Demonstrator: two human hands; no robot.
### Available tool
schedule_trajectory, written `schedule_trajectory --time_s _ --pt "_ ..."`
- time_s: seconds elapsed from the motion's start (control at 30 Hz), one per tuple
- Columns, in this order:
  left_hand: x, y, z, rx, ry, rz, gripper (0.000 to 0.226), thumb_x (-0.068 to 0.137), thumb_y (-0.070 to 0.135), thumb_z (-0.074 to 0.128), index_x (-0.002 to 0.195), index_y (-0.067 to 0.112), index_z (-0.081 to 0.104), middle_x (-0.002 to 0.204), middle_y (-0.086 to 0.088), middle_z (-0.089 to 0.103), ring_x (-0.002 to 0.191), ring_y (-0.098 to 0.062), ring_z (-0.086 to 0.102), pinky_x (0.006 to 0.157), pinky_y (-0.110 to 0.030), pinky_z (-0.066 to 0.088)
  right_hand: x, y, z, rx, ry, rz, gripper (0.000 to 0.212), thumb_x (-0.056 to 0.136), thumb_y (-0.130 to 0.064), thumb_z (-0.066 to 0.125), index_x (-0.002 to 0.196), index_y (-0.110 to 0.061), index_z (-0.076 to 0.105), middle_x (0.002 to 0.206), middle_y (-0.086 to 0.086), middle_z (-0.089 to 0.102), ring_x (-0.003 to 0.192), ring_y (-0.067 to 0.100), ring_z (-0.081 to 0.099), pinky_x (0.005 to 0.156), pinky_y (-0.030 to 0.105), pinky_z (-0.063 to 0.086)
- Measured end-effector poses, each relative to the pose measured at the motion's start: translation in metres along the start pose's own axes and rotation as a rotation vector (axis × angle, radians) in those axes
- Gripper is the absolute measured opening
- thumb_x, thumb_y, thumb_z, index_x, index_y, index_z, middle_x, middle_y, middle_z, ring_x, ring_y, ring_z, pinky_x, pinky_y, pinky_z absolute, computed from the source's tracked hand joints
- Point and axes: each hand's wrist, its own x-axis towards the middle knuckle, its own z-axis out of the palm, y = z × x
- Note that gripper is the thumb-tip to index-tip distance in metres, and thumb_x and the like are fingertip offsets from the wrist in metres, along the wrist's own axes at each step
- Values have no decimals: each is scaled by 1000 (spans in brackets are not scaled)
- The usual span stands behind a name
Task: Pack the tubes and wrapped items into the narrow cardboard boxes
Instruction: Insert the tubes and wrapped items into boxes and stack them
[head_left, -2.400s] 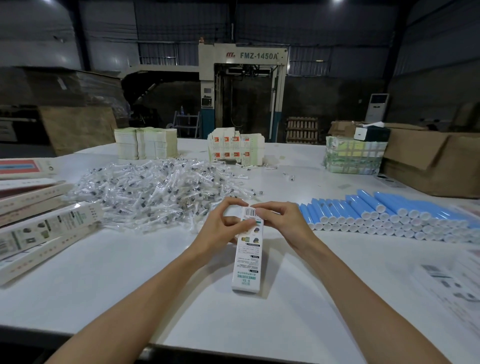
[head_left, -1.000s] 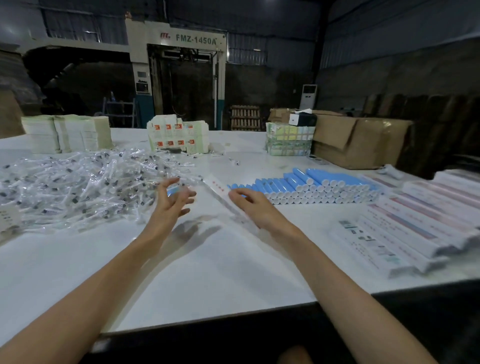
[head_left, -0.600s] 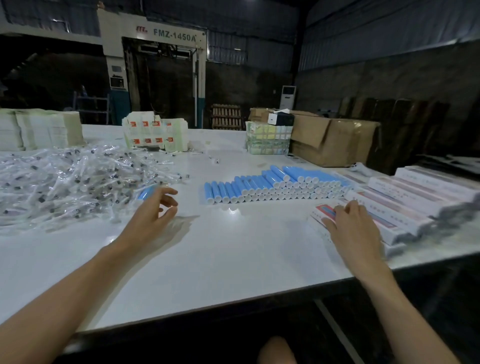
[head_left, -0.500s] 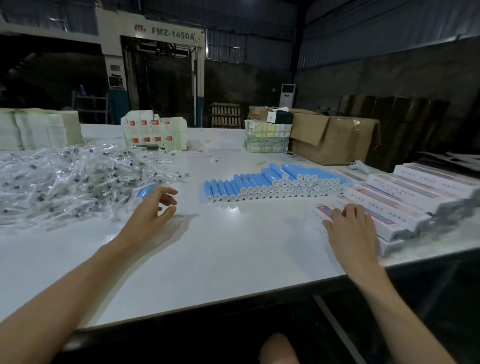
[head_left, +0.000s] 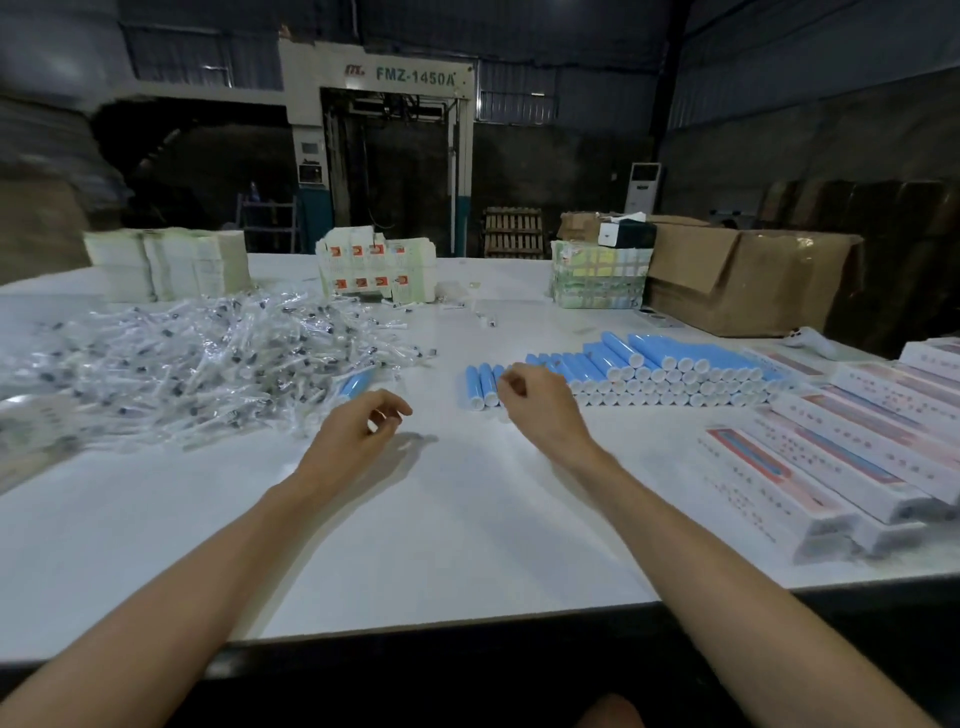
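Note:
A stack of blue tubes with white caps (head_left: 670, 371) lies across the white table (head_left: 415, 519) at centre right. My right hand (head_left: 537, 405) hovers at the left end of that stack, fingers curled, holding nothing that I can see. My left hand (head_left: 358, 431) hangs over the bare tabletop, fingers loosely apart and empty. A single blue tube (head_left: 356, 383) lies at the edge of a big heap of clear-wrapped items (head_left: 197, 364) on the left. Several filled narrow white boxes (head_left: 841, 462) lie stacked at the right edge.
Flat box stacks (head_left: 166, 265) and red-marked cartons (head_left: 376, 270) stand at the back. A wrapped bundle (head_left: 597, 280) and a large brown carton (head_left: 748, 275) sit at the back right. More narrow boxes (head_left: 31, 441) show blurred at the far left.
My right hand has left the packed boxes at the right edge and moved left to the end of the blue tube stack. The view has swung back left; my left hand has curled slightly.

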Motion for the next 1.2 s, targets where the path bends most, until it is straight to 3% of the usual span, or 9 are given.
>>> schedule_trajectory --time_s 0.07,0.17,0.4,0.57,0.67,0.8,0.97,1.2 --pt "1 1 -1 18 35 -21 23 103 2 61 109 19 75 102 7 71 92 -16 67 85 -41 56 17 -13 37 178 -45 38 27 102 -24 60 85 -6 70 71 8 65 65 17 54 64 33 42" --pt "-1 1 -2 76 62 -10 25 101 2 61 106 22 76 99 7 72 91 -16 67 83 -43 57 28 -18 81 439 -69 177 32 105 -26 57 85 -5 72 64 2 59 60 13 50 62 29 39" --pt "-4 5 -24 339 75 10 19 102 13 61 109 24 75 100 11 74 88 -10 66 82 -42 57 39 10 109 556 -167 162 35 105 -26 58 79 -8 71 61 3 59 56 16 49 60 30 41" --pt "-28 -9 -100 679 196 -161 20 103 16 63 120 17 72 113 -4 77 105 -25 69 78 -37 53 43 17 120 605 -169 150 34 104 -25 59 74 -11 70 56 -1 59 50 14 47 54 27 38" --pt "-51 -31 -154 945 167 -407 35 103 15 62 137 7 63 137 -21 65 128 -40 58 100 -50 49 45 18 124 605 -181 133 34 103 -26 60 74 -12 71 53 -5 60 52 14 49 57 29 41" --pt "-84 -54 -213 1193 205 -641 47 107 23 55 149 2 49 156 -23 49 145 -41 43 118 -56 34 45 19 127 594 -198 119 34 103 -27 60 75 -12 71 52 -6 61 48 10 51 57 29 44" --pt "-115 -78 -248 1380 92 -623 47 105 27 63 143 2 51 143 -22 60 133 -44 53 108 -61 44 45 17 126 563 -218 110 34 102 -27 59 76 -11 73 52 -5 62 48 10 52 58 30 47" --pt "-118 -88 -252 1299 70 -544 70 86 25 88 142 2 51 136 -27 54 117 -50 57 98 -64 51 42 17 125 529 -242 68 33 102 -28 60 77 -12 73 56 -2 65 51 9 56 59 28 47"
